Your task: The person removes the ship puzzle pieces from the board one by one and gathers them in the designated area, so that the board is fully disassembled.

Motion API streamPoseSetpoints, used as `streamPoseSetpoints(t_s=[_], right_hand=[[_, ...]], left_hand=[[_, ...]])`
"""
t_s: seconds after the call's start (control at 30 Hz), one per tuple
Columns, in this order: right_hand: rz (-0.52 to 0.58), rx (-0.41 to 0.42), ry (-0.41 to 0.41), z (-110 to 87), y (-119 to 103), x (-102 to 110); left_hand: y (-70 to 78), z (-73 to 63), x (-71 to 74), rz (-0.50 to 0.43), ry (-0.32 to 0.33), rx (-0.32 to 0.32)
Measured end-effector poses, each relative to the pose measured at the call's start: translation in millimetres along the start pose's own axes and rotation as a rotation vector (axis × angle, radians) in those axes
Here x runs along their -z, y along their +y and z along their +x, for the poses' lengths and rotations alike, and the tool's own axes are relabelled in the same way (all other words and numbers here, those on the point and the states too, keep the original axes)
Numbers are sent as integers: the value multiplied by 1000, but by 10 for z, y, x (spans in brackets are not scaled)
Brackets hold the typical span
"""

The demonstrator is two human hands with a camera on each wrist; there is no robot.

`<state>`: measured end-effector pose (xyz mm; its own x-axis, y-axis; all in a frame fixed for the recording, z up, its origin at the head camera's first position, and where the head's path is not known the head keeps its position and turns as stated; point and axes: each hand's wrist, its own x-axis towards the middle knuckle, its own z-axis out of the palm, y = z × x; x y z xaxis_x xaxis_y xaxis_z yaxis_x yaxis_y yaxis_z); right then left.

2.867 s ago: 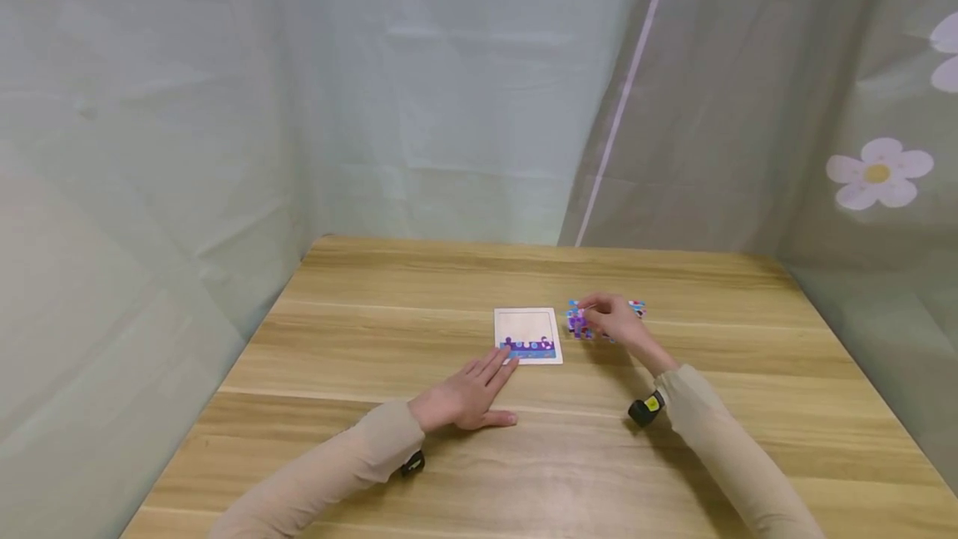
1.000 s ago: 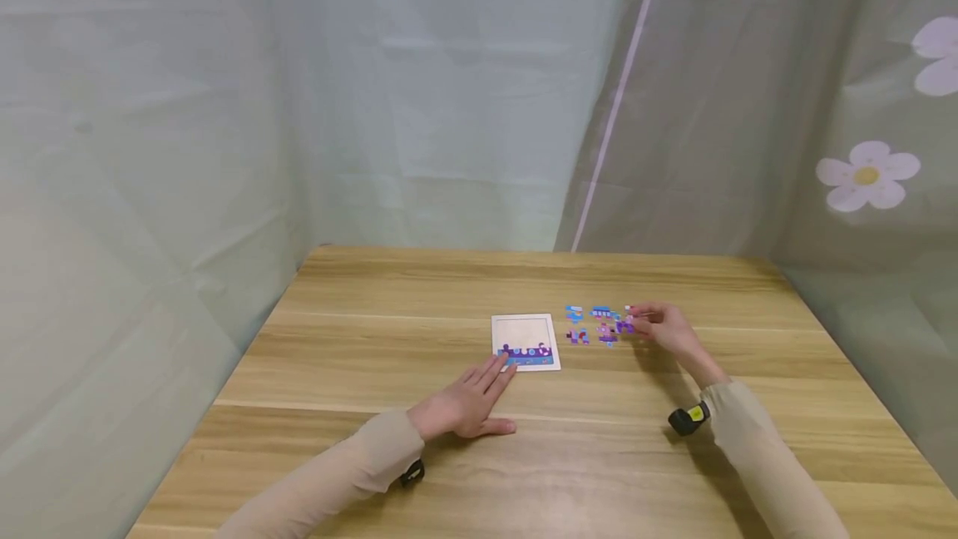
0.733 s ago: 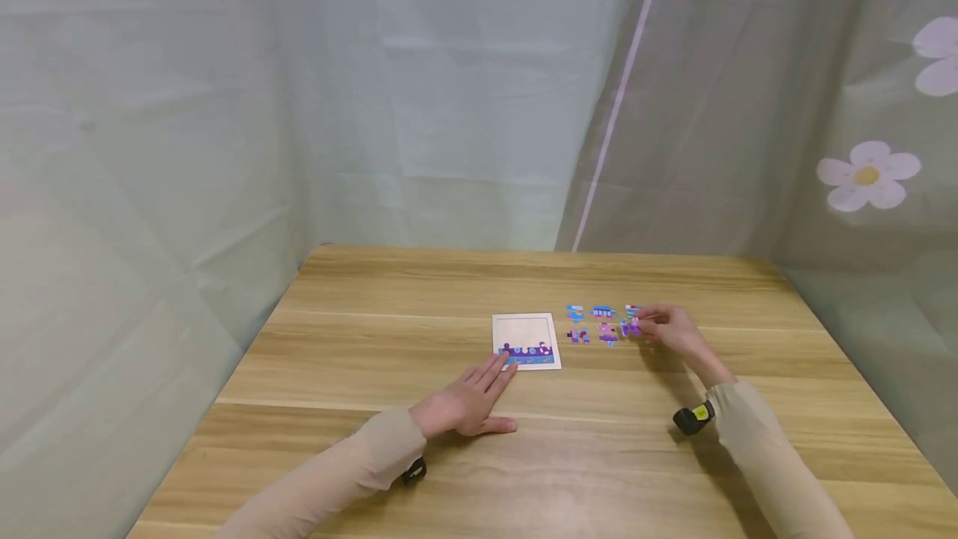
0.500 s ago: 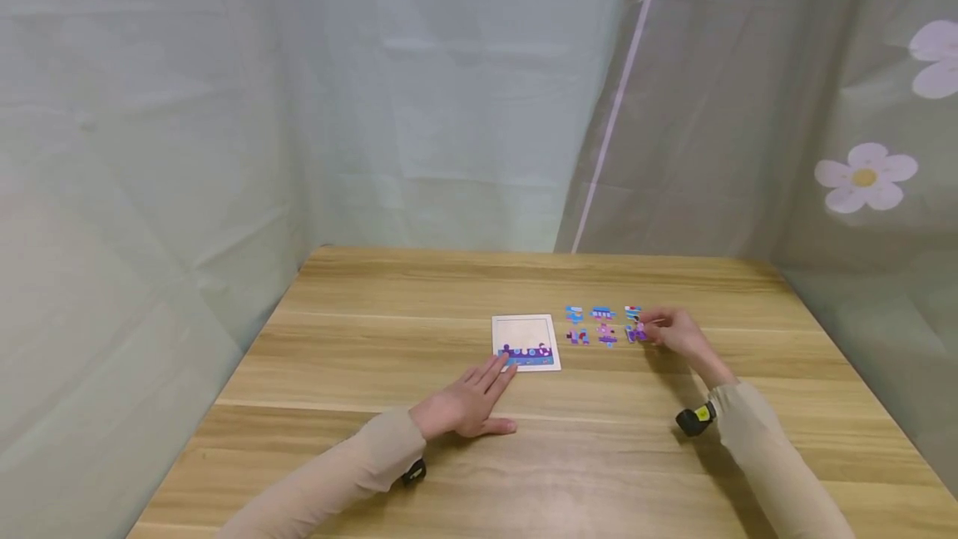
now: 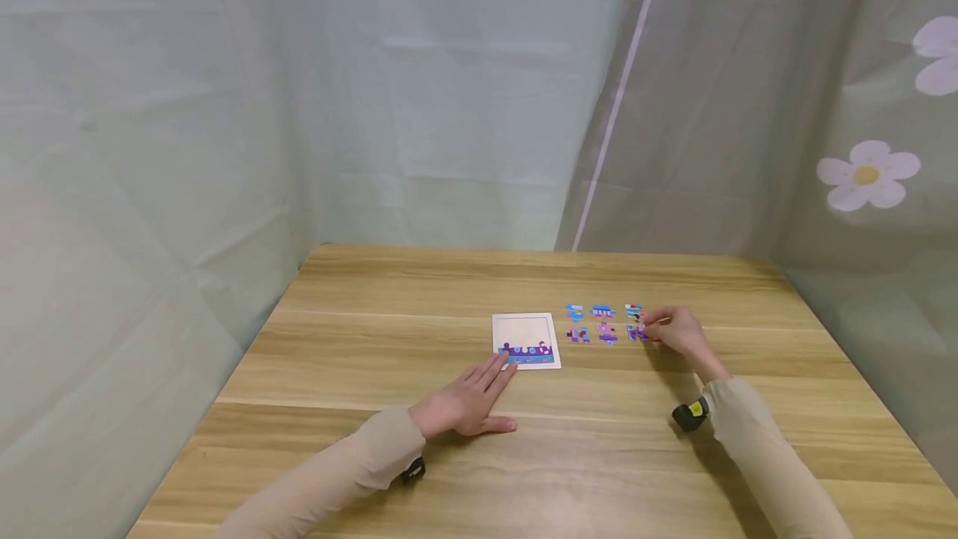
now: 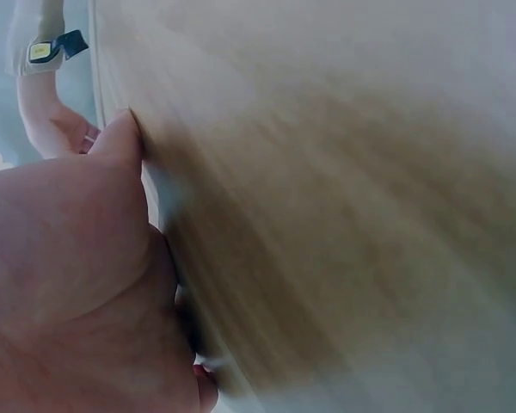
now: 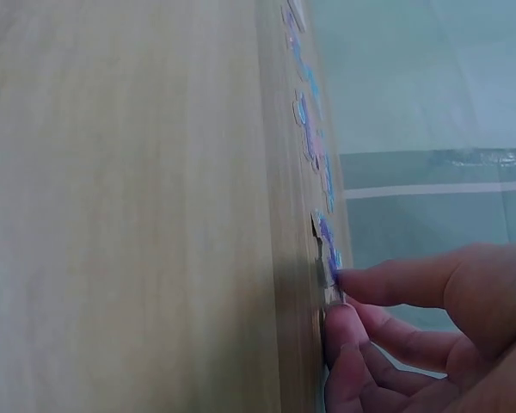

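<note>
My left hand (image 5: 467,402) lies flat, its fingertips on the lower left corner of a white-edged square puzzle tray (image 5: 524,331). A strip of blue and purple puzzle pieces (image 5: 530,353) fills the tray's lower part; pale backing shows above it. Right of the tray, my right hand (image 5: 679,333) pinches the right side of a purple puzzle piece (image 5: 635,333) at the end of the nearer row. In the right wrist view the thumb and fingertips meet at this piece (image 7: 328,245), low against the table. The left wrist view shows mostly the left palm (image 6: 77,258).
Several loose puzzle pieces lie in two rows between tray and right hand, among them a blue one (image 5: 574,313), a blue-and-white one (image 5: 602,312) and a pink one (image 5: 607,333). The wooden table (image 5: 419,298) is enclosed by pale curtains (image 5: 464,106).
My right hand has moved right from the pieces nearest the tray, bringing the purple piece to the right end of the nearer row. The pieces now lie in two spaced rows. The left hand stays put.
</note>
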<state>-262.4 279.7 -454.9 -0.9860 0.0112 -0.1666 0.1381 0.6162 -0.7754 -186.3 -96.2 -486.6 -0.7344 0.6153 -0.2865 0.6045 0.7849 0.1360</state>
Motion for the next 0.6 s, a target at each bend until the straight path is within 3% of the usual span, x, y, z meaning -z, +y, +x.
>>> streamPoseSetpoints(t_s=[0.6], right_hand=[[-44,-14,42,-1,16,10]], left_hand=[[4,-18,-3,1,8,-9]])
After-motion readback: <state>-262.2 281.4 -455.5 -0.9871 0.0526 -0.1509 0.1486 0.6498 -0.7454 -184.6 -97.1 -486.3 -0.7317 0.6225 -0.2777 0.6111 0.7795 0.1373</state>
